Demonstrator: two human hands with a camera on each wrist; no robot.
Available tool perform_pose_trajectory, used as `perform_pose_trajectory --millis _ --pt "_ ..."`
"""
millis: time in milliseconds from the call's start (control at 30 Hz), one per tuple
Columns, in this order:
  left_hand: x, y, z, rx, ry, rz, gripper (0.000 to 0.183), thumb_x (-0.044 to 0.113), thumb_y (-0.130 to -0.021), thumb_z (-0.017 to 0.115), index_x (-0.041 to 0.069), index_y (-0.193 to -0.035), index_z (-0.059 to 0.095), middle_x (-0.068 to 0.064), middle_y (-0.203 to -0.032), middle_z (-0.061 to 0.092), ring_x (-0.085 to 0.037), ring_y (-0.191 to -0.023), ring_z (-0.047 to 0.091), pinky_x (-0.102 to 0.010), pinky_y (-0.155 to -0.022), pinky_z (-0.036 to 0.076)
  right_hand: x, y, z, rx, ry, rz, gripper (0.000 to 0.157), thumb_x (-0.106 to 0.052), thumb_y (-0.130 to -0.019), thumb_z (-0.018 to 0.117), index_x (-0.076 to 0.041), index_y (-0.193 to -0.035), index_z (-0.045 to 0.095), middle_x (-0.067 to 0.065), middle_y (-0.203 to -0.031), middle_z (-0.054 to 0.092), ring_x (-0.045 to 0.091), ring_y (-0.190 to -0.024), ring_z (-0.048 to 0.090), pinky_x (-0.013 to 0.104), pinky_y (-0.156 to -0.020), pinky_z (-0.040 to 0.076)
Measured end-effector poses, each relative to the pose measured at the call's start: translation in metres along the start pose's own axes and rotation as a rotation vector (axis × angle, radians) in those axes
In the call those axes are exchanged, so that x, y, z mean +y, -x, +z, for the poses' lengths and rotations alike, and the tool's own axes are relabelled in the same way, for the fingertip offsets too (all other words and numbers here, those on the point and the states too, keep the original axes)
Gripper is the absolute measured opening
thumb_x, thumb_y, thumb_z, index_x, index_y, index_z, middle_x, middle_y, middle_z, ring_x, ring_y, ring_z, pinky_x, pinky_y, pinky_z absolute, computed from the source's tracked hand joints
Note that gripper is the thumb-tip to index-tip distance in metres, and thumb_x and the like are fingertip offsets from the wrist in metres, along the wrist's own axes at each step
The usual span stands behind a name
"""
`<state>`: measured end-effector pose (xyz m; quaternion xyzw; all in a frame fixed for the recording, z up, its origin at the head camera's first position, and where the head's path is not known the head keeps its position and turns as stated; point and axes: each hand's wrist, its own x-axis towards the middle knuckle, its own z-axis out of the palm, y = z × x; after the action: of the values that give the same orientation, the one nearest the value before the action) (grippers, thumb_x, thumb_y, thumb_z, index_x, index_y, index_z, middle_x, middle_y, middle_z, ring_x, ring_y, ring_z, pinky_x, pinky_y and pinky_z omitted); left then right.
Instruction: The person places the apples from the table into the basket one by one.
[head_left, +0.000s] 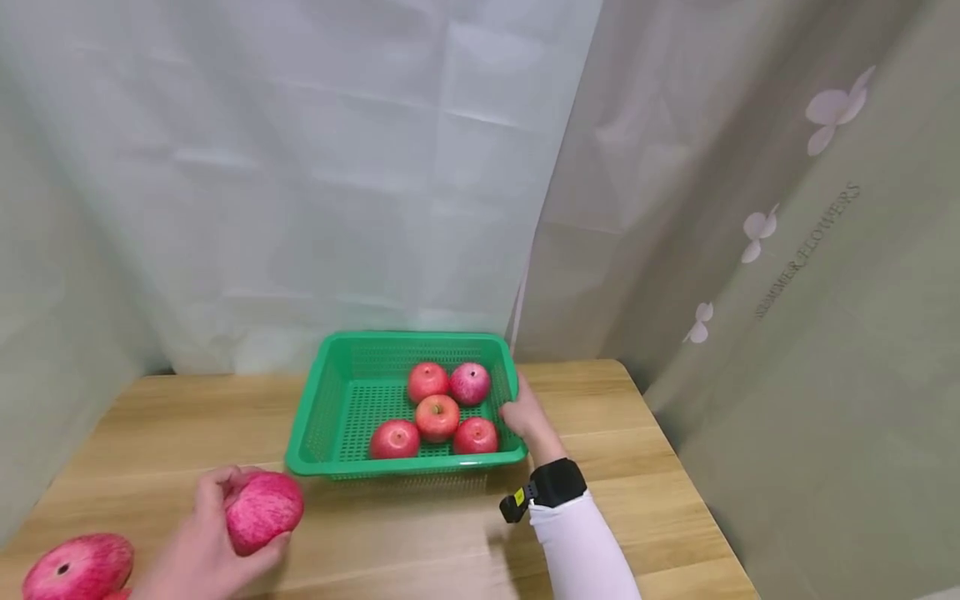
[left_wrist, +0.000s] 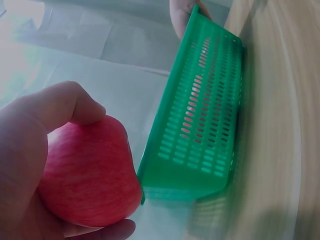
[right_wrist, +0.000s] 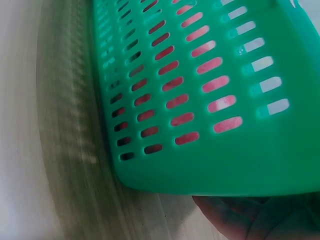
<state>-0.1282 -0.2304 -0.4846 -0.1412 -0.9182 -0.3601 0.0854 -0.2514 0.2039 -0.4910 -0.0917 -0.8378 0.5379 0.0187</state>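
Note:
My left hand (head_left: 206,542) holds a red apple (head_left: 264,512), thumb and fingers curled around its sides, just off the front left corner of the green plastic basket (head_left: 303,417). In the left wrist view the same apple (left_wrist: 92,172) fills the grasp, with the basket's slotted wall (left_wrist: 192,150) beyond it. My right hand (head_left: 528,417) grips the basket's right rim, thumb over the edge; in the right wrist view its fingers (right_wrist: 235,215) are partly hidden by the basket. Several apples (head_left: 437,418) lie inside, mostly toward the right side of the basket.
Another red apple (head_left: 78,568) lies at the table's lower left, with part of one more fruit beside it, mostly hidden by my left hand. The wooden table (head_left: 390,542) ends at a pale curtain (head_left: 337,167) behind and a patterned curtain (head_left: 825,333) on the right.

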Motion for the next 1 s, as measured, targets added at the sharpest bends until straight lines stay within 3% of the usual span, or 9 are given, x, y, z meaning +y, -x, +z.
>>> perform_pose_trajectory --millis 133,267,333,433,467,567,667,733,1000 --pt "0.005 -0.003 -0.005 0.020 0.010 -0.015 0.100 0.022 -0.070 0.101 -0.009 -0.136 0.032 -0.028 -0.128 0.059 -0.038 -0.096 0.069 -0.033 -0.067 0.060 -0.006 -0.004 -0.003 0.008 -0.027 -0.004 0.096 0.018 -0.077 0.050 -0.006 -0.167 0.029 0.026 -0.152 0.049 0.042 -0.132 0.048 0.062 -0.102 0.048" --pt "0.012 -0.002 -0.011 -0.012 0.009 -0.053 0.101 0.026 -0.075 0.099 -0.010 -0.139 0.030 -0.031 -0.132 0.056 -0.044 -0.101 0.068 -0.046 -0.070 0.063 -0.010 -0.002 -0.004 0.002 -0.019 0.020 0.098 0.019 -0.076 0.051 -0.006 -0.168 0.028 0.026 -0.153 0.048 0.042 -0.133 0.048 0.060 -0.102 0.048" --pt "0.014 0.000 -0.012 -0.006 0.012 -0.044 0.100 0.025 -0.075 0.099 -0.010 -0.138 0.031 -0.031 -0.133 0.056 -0.046 -0.103 0.068 -0.045 -0.071 0.063 -0.008 0.000 -0.003 -0.002 -0.011 0.026 0.097 0.019 -0.076 0.051 -0.005 -0.167 0.029 0.027 -0.152 0.049 0.042 -0.132 0.048 0.060 -0.103 0.048" --pt "0.015 0.001 -0.010 0.033 0.044 0.006 0.097 0.018 -0.072 0.101 -0.007 -0.137 0.033 -0.027 -0.134 0.058 -0.042 -0.105 0.067 -0.024 -0.075 0.059 -0.005 0.001 -0.001 -0.001 -0.001 0.033 0.094 0.018 -0.077 0.051 -0.005 -0.166 0.030 0.026 -0.153 0.049 0.041 -0.133 0.048 0.061 -0.106 0.045" --pt "0.016 -0.001 -0.009 0.053 0.063 0.033 0.096 0.016 -0.071 0.101 -0.006 -0.135 0.034 -0.025 -0.134 0.059 -0.032 -0.107 0.068 -0.016 -0.075 0.055 -0.005 0.000 -0.001 -0.003 -0.001 0.033 0.094 0.018 -0.077 0.051 -0.004 -0.166 0.030 0.026 -0.153 0.049 0.041 -0.133 0.047 0.061 -0.108 0.044" --pt "0.021 -0.010 -0.012 0.069 0.102 0.082 0.092 0.012 -0.068 0.102 -0.004 -0.132 0.037 -0.022 -0.137 0.060 -0.028 -0.108 0.066 -0.004 -0.078 0.045 -0.005 -0.002 0.000 -0.004 -0.001 0.031 0.092 0.017 -0.079 0.051 -0.003 -0.166 0.030 0.025 -0.154 0.048 0.041 -0.134 0.046 0.061 -0.110 0.042" --pt "0.031 -0.023 -0.016 0.044 0.111 0.095 0.087 0.017 -0.070 0.102 -0.003 -0.129 0.041 -0.022 -0.134 0.062 -0.028 -0.106 0.067 -0.013 -0.076 0.052 -0.005 -0.002 0.001 -0.004 -0.001 0.031 0.092 0.018 -0.078 0.051 -0.003 -0.166 0.031 0.025 -0.153 0.049 0.040 -0.134 0.046 0.060 -0.110 0.041" --pt "0.037 -0.034 -0.018 0.019 0.110 0.112 0.083 0.019 -0.071 0.102 -0.003 -0.127 0.044 -0.023 -0.131 0.063 -0.037 -0.103 0.068 -0.021 -0.075 0.056 -0.005 -0.001 0.001 -0.004 0.002 0.038 0.093 0.019 -0.078 0.051 -0.004 -0.166 0.031 0.025 -0.153 0.049 0.040 -0.134 0.046 0.060 -0.110 0.042" --pt "0.054 -0.073 -0.011 -0.081 0.169 0.181 0.078 0.015 -0.074 0.099 -0.001 -0.127 0.044 -0.021 -0.127 0.063 -0.034 -0.104 0.068 -0.042 -0.078 0.062 -0.003 -0.006 0.002 -0.009 -0.006 0.042 0.092 0.017 -0.081 0.051 -0.005 -0.167 0.029 0.025 -0.155 0.047 0.040 -0.137 0.045 0.062 -0.113 0.040"
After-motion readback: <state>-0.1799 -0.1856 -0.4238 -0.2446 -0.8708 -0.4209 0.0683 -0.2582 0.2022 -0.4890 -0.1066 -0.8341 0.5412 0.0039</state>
